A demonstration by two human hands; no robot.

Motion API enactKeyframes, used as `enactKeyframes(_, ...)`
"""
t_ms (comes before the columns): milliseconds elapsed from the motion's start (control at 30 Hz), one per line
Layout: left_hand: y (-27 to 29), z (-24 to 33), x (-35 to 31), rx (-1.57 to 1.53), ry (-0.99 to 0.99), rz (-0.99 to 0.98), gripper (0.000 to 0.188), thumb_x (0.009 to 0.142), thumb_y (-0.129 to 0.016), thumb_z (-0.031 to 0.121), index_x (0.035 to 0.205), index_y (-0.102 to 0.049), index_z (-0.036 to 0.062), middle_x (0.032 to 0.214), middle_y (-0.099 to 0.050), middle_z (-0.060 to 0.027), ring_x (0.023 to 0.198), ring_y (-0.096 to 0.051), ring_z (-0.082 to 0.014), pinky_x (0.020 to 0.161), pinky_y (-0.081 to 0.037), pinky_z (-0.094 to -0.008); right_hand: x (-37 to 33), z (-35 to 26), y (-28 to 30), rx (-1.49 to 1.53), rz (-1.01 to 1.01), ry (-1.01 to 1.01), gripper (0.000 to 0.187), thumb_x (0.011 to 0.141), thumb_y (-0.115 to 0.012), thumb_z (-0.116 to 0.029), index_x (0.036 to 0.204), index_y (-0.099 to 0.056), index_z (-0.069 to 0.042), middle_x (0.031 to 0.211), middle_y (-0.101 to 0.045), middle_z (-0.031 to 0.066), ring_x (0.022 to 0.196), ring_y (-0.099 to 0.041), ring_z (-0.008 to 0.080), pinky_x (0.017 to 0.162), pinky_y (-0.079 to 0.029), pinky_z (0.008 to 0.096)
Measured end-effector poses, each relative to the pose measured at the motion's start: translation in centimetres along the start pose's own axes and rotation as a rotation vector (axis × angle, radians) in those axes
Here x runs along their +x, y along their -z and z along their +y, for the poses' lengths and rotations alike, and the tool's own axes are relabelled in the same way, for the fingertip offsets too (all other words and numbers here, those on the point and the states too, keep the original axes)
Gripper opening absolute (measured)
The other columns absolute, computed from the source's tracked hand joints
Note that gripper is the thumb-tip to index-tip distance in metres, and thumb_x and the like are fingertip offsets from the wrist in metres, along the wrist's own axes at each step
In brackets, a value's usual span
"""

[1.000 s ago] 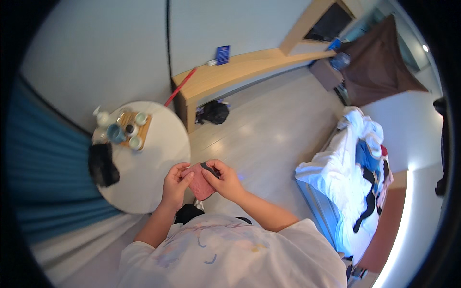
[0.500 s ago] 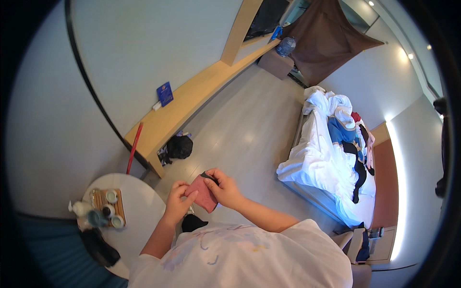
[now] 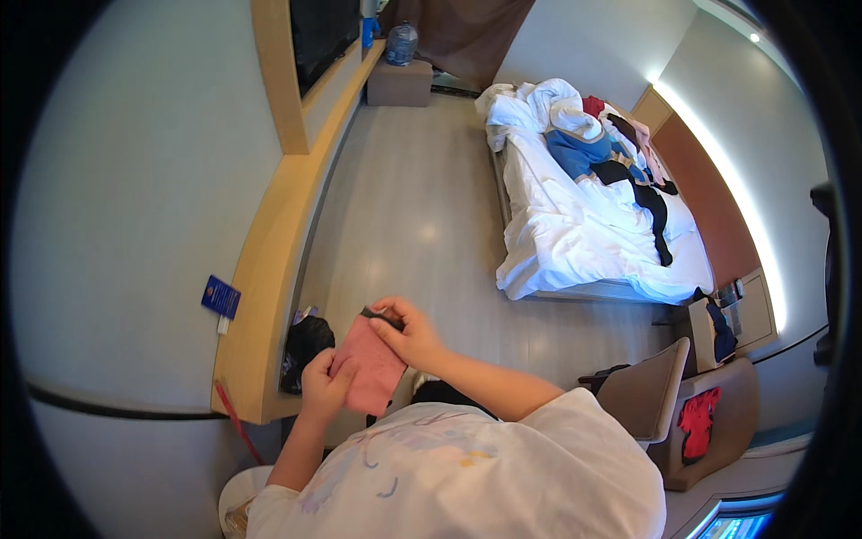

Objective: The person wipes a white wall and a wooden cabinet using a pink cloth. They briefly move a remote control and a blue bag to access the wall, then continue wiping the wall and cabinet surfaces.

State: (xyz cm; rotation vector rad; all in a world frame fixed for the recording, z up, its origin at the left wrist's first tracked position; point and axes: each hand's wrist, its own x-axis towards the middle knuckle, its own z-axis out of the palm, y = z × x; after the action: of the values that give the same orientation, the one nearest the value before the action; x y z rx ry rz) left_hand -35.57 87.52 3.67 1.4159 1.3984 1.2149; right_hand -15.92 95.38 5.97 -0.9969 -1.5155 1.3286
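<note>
In front of my chest I hold a piece of pink cloth [image 3: 370,368] with a dark strip along its upper edge. My left hand [image 3: 327,384] pinches its left side, the thumb lying over the front. Higher up, my right hand [image 3: 409,336] grips the dark-edged top corner between thumb and fingers. The cloth hangs down between both hands, its lower end close to my white shirt. What lies behind the cloth is hidden.
A long wooden ledge [image 3: 256,296] runs along the left wall, a black bag [image 3: 310,341] under it. To the right stand a bed with rumpled white bedding [image 3: 566,225] and clothes, and brown chairs [image 3: 642,395]. A round white table [image 3: 235,490] shows at lower left.
The view has turned to the right, so the chairs show and most of the round table has left the picture. The pink cloth now hangs more spread out, still in both hands.
</note>
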Motion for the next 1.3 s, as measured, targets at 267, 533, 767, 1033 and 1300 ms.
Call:
enactKeyframes(267,-11.8,2.5,20.2,-0.374,0.241,-0.096,0.023,0.1,-0.065,0.02,0.112,-0.064,0.0009,0.099,-0.065,-0.0009,0.088,-0.059,-0.0077,0.077,-0.049,-0.0254,10.8,1.2,16.7,-0.61,0.279,0.484,0.036,0.085,-0.073,-0.007,0.12,-0.064,-0.006,0.116,-0.065,0.0118,0.107,-0.061,0.028,0.092,-0.048,0.0373)
enactKeyframes(533,-20.3,6.9,35.3,-0.541,0.251,-0.343,0.031,0.099,-0.066,0.017,0.123,-0.062,-0.0029,0.111,-0.067,-0.0061,0.101,-0.062,-0.0111,0.087,-0.051,-0.028,22.7,0.8,27.0,-0.533,0.057,0.386,0.053,0.085,-0.077,-0.021,0.132,-0.059,-0.006,0.129,-0.06,0.0166,0.118,-0.058,0.036,0.099,-0.046,0.044)
enactKeyframes(767,-22.0,4.0,46.4,-0.124,0.03,-0.172,0.023,0.088,-0.076,0.013,0.107,-0.066,0.0024,0.109,-0.063,-0.0094,0.1,-0.06,-0.0159,0.086,-0.049,-0.0296,34.1,3.9,31.4,-0.412,-0.118,0.086,0.053,0.085,-0.077,-0.02,0.132,-0.059,-0.003,0.12,-0.067,0.0183,0.104,-0.068,0.0333,0.09,-0.054,0.0391)
enactKeyframes(1033,-21.8,0.1,65.5,-0.06,-0.191,-0.08,0.028,0.08,-0.084,0.015,0.099,-0.065,0.0069,0.123,-0.056,-0.0102,0.116,-0.054,-0.022,0.101,-0.042,-0.036,52.0,3.9,35.5,-0.347,-0.181,-0.03,0.04,0.084,-0.077,-0.02,0.119,-0.068,-0.003,0.109,-0.071,0.0177,0.096,-0.069,0.0313,0.085,-0.055,0.0383)
enactKeyframes(1300,-20.3,1.1,85.4,-0.039,-0.301,-0.293,0.035,0.088,-0.078,0.015,0.117,-0.061,0.0054,0.1,-0.065,-0.0081,0.09,-0.065,-0.0188,0.081,-0.054,-0.033,70.4,4.0,40.8,-0.475,-0.173,0.021,0.031,0.086,-0.078,-0.019,0.111,-0.066,-0.003,0.104,-0.066,0.009,0.098,-0.064,0.0181,0.086,-0.052,0.0313)
